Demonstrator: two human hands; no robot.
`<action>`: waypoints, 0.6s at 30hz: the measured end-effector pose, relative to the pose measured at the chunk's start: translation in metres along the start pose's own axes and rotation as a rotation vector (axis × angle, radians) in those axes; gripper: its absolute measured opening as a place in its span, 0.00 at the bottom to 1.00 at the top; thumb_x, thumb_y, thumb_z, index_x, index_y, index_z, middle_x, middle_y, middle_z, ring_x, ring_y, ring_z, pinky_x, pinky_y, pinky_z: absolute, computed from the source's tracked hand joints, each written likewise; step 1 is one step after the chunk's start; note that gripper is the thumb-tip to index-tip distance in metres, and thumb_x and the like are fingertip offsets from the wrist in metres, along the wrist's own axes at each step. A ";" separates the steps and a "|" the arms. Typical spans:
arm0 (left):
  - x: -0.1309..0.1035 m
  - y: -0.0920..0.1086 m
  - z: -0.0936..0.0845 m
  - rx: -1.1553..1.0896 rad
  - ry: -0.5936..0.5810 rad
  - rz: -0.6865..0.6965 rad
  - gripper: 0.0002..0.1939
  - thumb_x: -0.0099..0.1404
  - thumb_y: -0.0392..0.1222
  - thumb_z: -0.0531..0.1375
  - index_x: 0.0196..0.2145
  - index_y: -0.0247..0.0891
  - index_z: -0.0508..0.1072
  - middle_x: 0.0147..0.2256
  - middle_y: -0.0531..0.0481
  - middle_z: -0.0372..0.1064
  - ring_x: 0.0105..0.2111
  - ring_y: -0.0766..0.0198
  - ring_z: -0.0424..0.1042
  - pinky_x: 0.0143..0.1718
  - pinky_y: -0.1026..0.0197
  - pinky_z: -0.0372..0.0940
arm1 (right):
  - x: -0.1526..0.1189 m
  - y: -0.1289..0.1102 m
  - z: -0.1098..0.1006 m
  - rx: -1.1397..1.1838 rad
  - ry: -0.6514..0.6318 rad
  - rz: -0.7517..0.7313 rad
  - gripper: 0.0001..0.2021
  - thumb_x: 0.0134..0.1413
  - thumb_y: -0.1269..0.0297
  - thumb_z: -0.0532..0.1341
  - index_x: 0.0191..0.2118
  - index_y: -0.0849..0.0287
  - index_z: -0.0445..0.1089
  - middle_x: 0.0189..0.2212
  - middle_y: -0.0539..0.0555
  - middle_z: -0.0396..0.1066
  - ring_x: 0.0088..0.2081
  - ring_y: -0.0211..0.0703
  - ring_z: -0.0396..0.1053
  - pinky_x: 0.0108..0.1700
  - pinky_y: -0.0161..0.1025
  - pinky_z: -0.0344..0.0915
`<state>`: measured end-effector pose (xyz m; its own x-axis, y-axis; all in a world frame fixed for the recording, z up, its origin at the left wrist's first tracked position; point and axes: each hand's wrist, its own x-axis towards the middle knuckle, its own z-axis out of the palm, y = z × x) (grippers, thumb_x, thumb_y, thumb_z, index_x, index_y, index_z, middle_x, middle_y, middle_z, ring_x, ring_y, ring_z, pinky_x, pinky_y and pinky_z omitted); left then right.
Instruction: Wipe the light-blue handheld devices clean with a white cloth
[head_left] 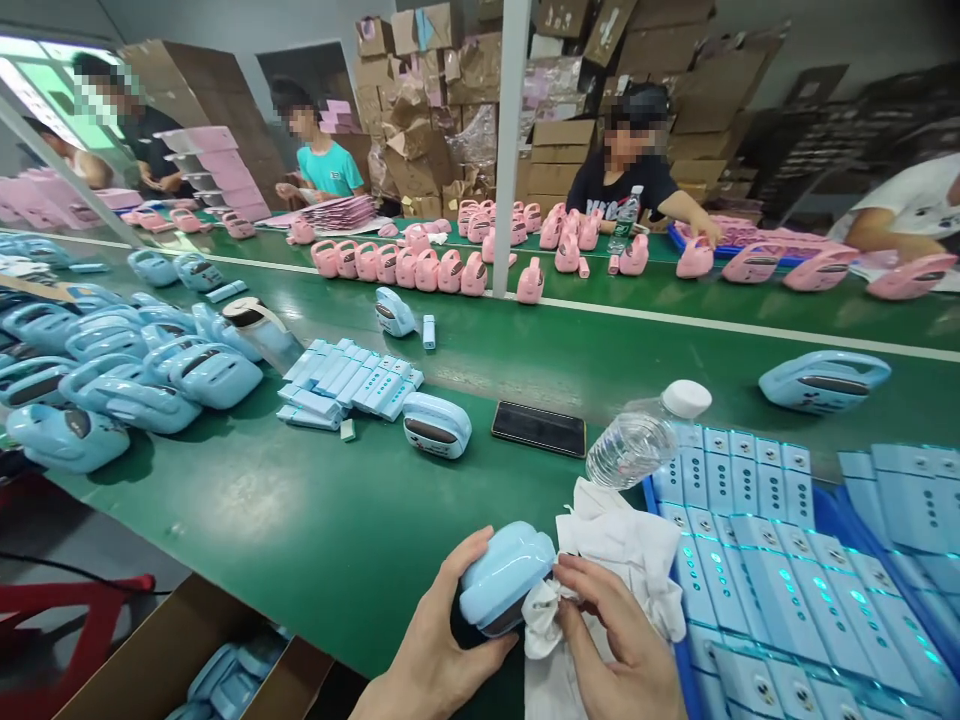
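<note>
My left hand [450, 625] wraps round a light-blue plastic speaker-like housing [506, 570], thumb below and fingers behind it. The housing is rounded and glossy, with a dark panel on its lower side. My right hand [619, 640] pinches a bunched part of a white cloth [622, 545] against the housing's right end. The rest of the cloth lies on the green table under and behind my right hand. Another blue housing [436, 425] stands beyond my hands, near a dark phone [538, 428] and a clear plastic bottle [637, 440].
A blue tray [826, 505] of light-blue button strips is at right. More strips [352, 380] and many blue housings [135, 370] lie at left. A cardboard box [150, 655] with blue parts sits below. Across the green conveyor [600, 345], people handle pink housings [405, 268].
</note>
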<state>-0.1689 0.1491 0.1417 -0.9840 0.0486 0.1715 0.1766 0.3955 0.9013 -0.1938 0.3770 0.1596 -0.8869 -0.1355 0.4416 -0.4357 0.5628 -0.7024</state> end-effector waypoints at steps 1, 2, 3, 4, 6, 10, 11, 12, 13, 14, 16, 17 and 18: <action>-0.002 -0.004 0.000 0.013 0.016 0.056 0.43 0.62 0.36 0.70 0.68 0.60 0.56 0.70 0.44 0.63 0.71 0.43 0.62 0.69 0.37 0.63 | -0.003 -0.001 -0.001 0.006 0.003 -0.005 0.11 0.72 0.66 0.60 0.53 0.47 0.75 0.54 0.52 0.79 0.54 0.43 0.79 0.58 0.35 0.76; -0.003 -0.007 0.000 0.021 0.034 0.105 0.41 0.63 0.37 0.70 0.67 0.58 0.57 0.70 0.42 0.64 0.70 0.43 0.63 0.68 0.38 0.65 | -0.006 -0.003 -0.001 0.011 0.008 -0.002 0.11 0.72 0.67 0.61 0.54 0.47 0.75 0.54 0.52 0.78 0.55 0.42 0.79 0.58 0.34 0.76; -0.005 -0.010 0.000 0.026 0.049 0.143 0.40 0.64 0.38 0.70 0.67 0.56 0.58 0.69 0.39 0.65 0.70 0.42 0.64 0.67 0.39 0.66 | -0.009 -0.005 -0.001 0.014 0.009 0.002 0.11 0.71 0.66 0.61 0.54 0.46 0.74 0.55 0.51 0.78 0.55 0.41 0.79 0.58 0.33 0.75; -0.006 -0.012 -0.001 0.030 0.057 0.173 0.39 0.64 0.38 0.70 0.67 0.55 0.58 0.69 0.38 0.65 0.70 0.42 0.64 0.67 0.39 0.66 | -0.013 -0.006 0.000 0.020 0.013 0.015 0.11 0.71 0.66 0.61 0.54 0.45 0.74 0.55 0.51 0.78 0.55 0.41 0.79 0.58 0.33 0.75; -0.008 -0.016 -0.001 0.042 0.063 0.221 0.38 0.64 0.38 0.70 0.67 0.53 0.59 0.69 0.35 0.65 0.70 0.41 0.64 0.67 0.37 0.66 | -0.021 -0.008 0.003 0.056 0.032 0.089 0.10 0.71 0.64 0.61 0.54 0.45 0.74 0.56 0.51 0.78 0.56 0.43 0.77 0.59 0.35 0.76; -0.011 -0.018 -0.001 0.047 0.067 0.220 0.37 0.65 0.37 0.69 0.65 0.54 0.59 0.70 0.35 0.62 0.70 0.41 0.63 0.67 0.36 0.66 | -0.032 -0.004 0.014 0.196 0.072 0.240 0.09 0.71 0.62 0.62 0.53 0.46 0.73 0.58 0.54 0.76 0.59 0.46 0.76 0.57 0.39 0.78; -0.011 -0.016 0.000 0.046 0.058 0.201 0.37 0.65 0.37 0.69 0.65 0.54 0.58 0.71 0.35 0.60 0.70 0.41 0.63 0.66 0.37 0.67 | -0.031 -0.003 0.016 0.244 0.079 0.259 0.09 0.70 0.61 0.62 0.53 0.47 0.74 0.58 0.55 0.76 0.58 0.47 0.77 0.56 0.38 0.78; -0.010 -0.013 0.000 0.052 0.043 0.182 0.37 0.66 0.36 0.68 0.66 0.55 0.58 0.71 0.35 0.59 0.70 0.41 0.63 0.65 0.38 0.68 | -0.027 -0.004 0.017 0.296 0.097 0.290 0.09 0.70 0.61 0.63 0.53 0.48 0.74 0.58 0.57 0.76 0.57 0.48 0.78 0.54 0.38 0.79; -0.008 -0.009 0.000 0.066 0.030 0.164 0.38 0.66 0.36 0.67 0.67 0.55 0.57 0.71 0.36 0.59 0.70 0.42 0.63 0.65 0.38 0.68 | -0.021 -0.005 0.018 0.346 0.125 0.334 0.09 0.69 0.59 0.64 0.52 0.50 0.74 0.57 0.59 0.77 0.55 0.48 0.79 0.53 0.38 0.80; -0.006 -0.003 0.001 0.086 0.021 0.143 0.39 0.66 0.36 0.67 0.68 0.55 0.55 0.71 0.37 0.59 0.70 0.42 0.63 0.65 0.38 0.68 | -0.013 -0.007 0.018 0.380 0.158 0.385 0.10 0.69 0.57 0.64 0.51 0.51 0.74 0.56 0.60 0.77 0.53 0.49 0.81 0.51 0.39 0.81; 0.002 0.013 0.003 0.127 0.036 0.081 0.42 0.64 0.36 0.67 0.69 0.55 0.55 0.70 0.39 0.62 0.69 0.42 0.65 0.66 0.37 0.67 | 0.004 -0.014 0.017 0.363 0.198 0.437 0.12 0.68 0.53 0.65 0.49 0.52 0.76 0.55 0.61 0.78 0.51 0.51 0.82 0.50 0.42 0.82; 0.008 0.021 0.004 0.145 0.058 0.050 0.43 0.63 0.37 0.68 0.70 0.53 0.55 0.68 0.40 0.64 0.68 0.42 0.67 0.65 0.38 0.68 | 0.012 -0.017 0.016 0.316 0.196 0.417 0.12 0.68 0.51 0.65 0.49 0.52 0.77 0.55 0.60 0.78 0.52 0.53 0.81 0.51 0.46 0.82; 0.013 0.029 0.005 0.165 0.082 0.027 0.43 0.62 0.38 0.68 0.70 0.52 0.55 0.67 0.40 0.65 0.66 0.43 0.69 0.64 0.39 0.69 | 0.017 -0.021 0.016 0.258 0.190 0.370 0.13 0.68 0.51 0.64 0.49 0.51 0.78 0.56 0.59 0.79 0.54 0.55 0.80 0.52 0.49 0.82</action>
<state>-0.1767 0.1654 0.1677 -0.9725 -0.0116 0.2324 0.1895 0.5407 0.8196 -0.2026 0.3501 0.1732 -0.9563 0.1999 0.2133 -0.1416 0.3217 -0.9362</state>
